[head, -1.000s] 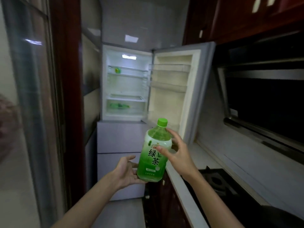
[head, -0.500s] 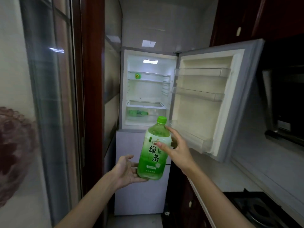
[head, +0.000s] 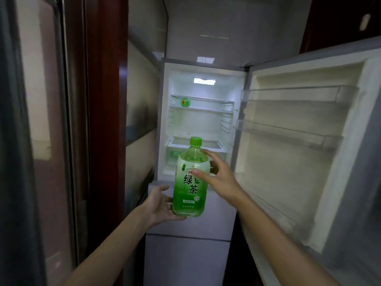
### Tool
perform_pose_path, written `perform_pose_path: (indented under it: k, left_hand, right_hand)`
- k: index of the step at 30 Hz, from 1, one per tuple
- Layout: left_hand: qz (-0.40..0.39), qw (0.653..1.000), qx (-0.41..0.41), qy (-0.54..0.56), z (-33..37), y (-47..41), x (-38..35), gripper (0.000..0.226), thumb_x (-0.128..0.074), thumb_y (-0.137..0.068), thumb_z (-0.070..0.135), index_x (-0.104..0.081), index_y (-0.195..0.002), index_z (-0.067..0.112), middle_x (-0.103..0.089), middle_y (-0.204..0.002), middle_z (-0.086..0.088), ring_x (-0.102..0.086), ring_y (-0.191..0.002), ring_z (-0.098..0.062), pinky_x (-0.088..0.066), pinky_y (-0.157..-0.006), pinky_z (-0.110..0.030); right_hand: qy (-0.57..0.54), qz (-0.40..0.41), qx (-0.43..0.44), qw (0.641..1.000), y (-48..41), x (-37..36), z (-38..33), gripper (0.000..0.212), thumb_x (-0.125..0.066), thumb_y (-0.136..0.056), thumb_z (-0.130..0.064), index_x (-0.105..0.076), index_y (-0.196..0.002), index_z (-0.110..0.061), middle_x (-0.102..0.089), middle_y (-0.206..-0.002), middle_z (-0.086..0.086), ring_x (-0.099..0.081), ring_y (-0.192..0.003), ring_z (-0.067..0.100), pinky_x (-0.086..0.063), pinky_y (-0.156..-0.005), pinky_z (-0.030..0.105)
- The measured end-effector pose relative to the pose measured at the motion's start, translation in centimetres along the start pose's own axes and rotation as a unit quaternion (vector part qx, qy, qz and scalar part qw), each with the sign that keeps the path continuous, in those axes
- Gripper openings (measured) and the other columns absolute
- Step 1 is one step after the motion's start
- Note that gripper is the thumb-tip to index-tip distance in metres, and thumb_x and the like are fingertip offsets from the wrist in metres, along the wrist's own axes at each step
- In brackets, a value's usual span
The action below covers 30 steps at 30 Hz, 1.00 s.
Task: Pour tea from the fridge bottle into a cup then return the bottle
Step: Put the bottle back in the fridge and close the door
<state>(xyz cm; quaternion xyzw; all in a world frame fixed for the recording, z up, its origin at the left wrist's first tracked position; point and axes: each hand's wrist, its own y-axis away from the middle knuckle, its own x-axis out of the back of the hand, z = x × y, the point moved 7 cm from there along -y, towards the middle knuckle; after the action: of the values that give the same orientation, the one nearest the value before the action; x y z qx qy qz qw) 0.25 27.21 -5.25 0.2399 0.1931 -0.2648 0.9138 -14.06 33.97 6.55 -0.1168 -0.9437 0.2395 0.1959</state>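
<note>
Holding a green-capped tea bottle (head: 190,180) upright before the open fridge (head: 203,120), the left hand (head: 162,205) cups its base and the right hand (head: 218,178) grips its side. Green tea partly fills it. Another green bottle (head: 185,102) lies on the top shelf; the door racks (head: 296,96) hold nothing.

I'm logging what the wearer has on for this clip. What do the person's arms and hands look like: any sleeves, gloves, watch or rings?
Both forearms are bare right to the bottom edge of the picture, with no sleeve showing. The left hand and the right hand wear no gloves, and no watch, bracelet or ring is visible on the sides that show.
</note>
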Motion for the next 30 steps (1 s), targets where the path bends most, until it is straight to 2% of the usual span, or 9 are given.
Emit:
perform_pose_path:
  k: [2, 4, 8, 13, 17, 19, 23, 27, 30]
  left_hand:
    - [0.004, 1.0, -0.008, 0.001, 1.6, -2.3, -0.4, 0.065, -0.033, -0.098, 0.037, -0.034, -0.138, -0.013, -0.056, -0.115, -0.032, -0.058, -0.1, -0.044, -0.044, -0.091, -0.058]
    - [0.006, 1.0, -0.013, 0.002, 2.9, -4.3, -0.6, 0.064, -0.034, -0.097, 0.036, -0.035, -0.137, -0.013, -0.057, -0.109, -0.031, -0.059, -0.099, -0.044, -0.045, -0.089, -0.058]
    - [0.021, 0.999, -0.022, 0.01, 5.2, -8.2, -0.6, 0.061, -0.034, -0.097, 0.036, -0.038, -0.137, -0.01, -0.058, -0.105, -0.03, -0.06, -0.095, -0.043, -0.05, -0.077, -0.056]
    - [0.026, 0.999, -0.019, 0.013, 7.2, -12.9, -0.2, 0.058, -0.034, -0.097, 0.037, -0.042, -0.126, -0.012, -0.057, -0.108, -0.03, -0.059, -0.097, -0.043, -0.048, -0.077, -0.056]
    - [0.03, 0.999, -0.011, 0.006, 9.0, -17.0, 0.2, 0.051, -0.034, -0.097, 0.036, -0.043, -0.109, -0.012, -0.056, -0.111, -0.031, -0.057, -0.101, -0.044, -0.045, -0.084, -0.057]
    - [0.027, 1.0, -0.008, 0.003, 10.1, -19.4, 0.3, 0.052, -0.034, -0.097, 0.036, -0.04, -0.114, -0.012, -0.054, -0.114, -0.032, -0.056, -0.105, -0.045, -0.047, -0.081, -0.057]
    - [0.014, 1.0, -0.01, 0.011, 12.8, -24.7, 0.6, 0.06, -0.035, -0.096, 0.035, -0.033, -0.129, -0.015, -0.053, -0.114, -0.03, -0.055, -0.106, -0.045, -0.048, -0.077, -0.056]
    - [-0.006, 1.0, -0.01, 0.011, 16.1, -30.2, 0.5, 0.062, -0.036, -0.096, 0.031, -0.027, -0.137, -0.014, -0.052, -0.115, -0.03, -0.054, -0.106, -0.045, -0.044, -0.089, -0.058]
    - [-0.013, 1.0, -0.012, 0.003, 18.7, -34.1, 0.3, 0.059, -0.037, -0.096, 0.03, -0.032, -0.137, -0.012, -0.051, -0.121, -0.03, -0.053, -0.113, -0.045, -0.043, -0.093, -0.057]
  right_hand:
    - [-0.002, -0.006, 0.001, 1.0, -2.9, 0.6, 1.1, 0.066, -0.081, -0.077, -0.028, -0.051, -0.136, -0.032, -0.067, -0.116, 0.001, -0.065, -0.108, 0.018, -0.058, -0.088, 0.035]
    - [-0.008, -0.01, 0.004, 1.0, -5.6, 0.9, 2.2, 0.062, -0.082, -0.076, -0.031, -0.053, -0.131, -0.038, -0.067, -0.118, 0.001, -0.065, -0.108, 0.019, -0.057, -0.09, 0.041]
    - [-0.024, -0.018, 0.005, 1.0, -10.0, 1.2, 4.3, 0.053, -0.081, -0.079, -0.024, -0.053, -0.115, -0.05, -0.068, -0.115, 0.003, -0.066, -0.106, 0.02, -0.058, -0.089, 0.04]
    - [-0.044, -0.027, -0.003, 0.999, -14.4, 1.3, 7.1, 0.055, -0.079, -0.081, -0.019, -0.052, -0.123, -0.04, -0.068, -0.111, 0.002, -0.066, -0.103, 0.016, -0.059, -0.081, 0.029]
    - [-0.05, -0.016, -0.012, 0.999, -18.0, 1.4, 9.9, 0.057, -0.079, -0.08, -0.021, -0.051, -0.128, -0.036, -0.064, -0.114, 0.001, -0.065, -0.102, 0.016, -0.059, -0.081, 0.032]
    - [-0.046, -0.006, -0.015, 0.999, -20.2, 1.7, 11.3, 0.062, -0.08, -0.079, -0.023, -0.051, -0.133, -0.033, -0.06, -0.12, 0.001, -0.065, -0.104, 0.018, -0.06, -0.083, 0.036]
    - [-0.03, 0.002, -0.008, 1.0, -25.0, 2.1, 13.9, 0.062, -0.079, -0.08, -0.024, -0.051, -0.134, -0.03, -0.059, -0.12, 0.0, -0.064, -0.101, 0.015, -0.06, -0.081, 0.035]
    - [-0.033, 0.015, -0.017, 0.999, -30.6, 2.8, 16.7, 0.056, -0.079, -0.08, -0.023, -0.052, -0.125, -0.039, -0.061, -0.119, 0.005, -0.068, -0.099, 0.022, -0.06, -0.082, 0.043]
    - [-0.036, 0.024, -0.019, 0.999, -34.6, 3.2, 18.3, 0.056, -0.078, -0.081, -0.02, -0.052, -0.128, -0.035, -0.061, -0.117, 0.006, -0.069, -0.097, 0.023, -0.061, -0.079, 0.043]
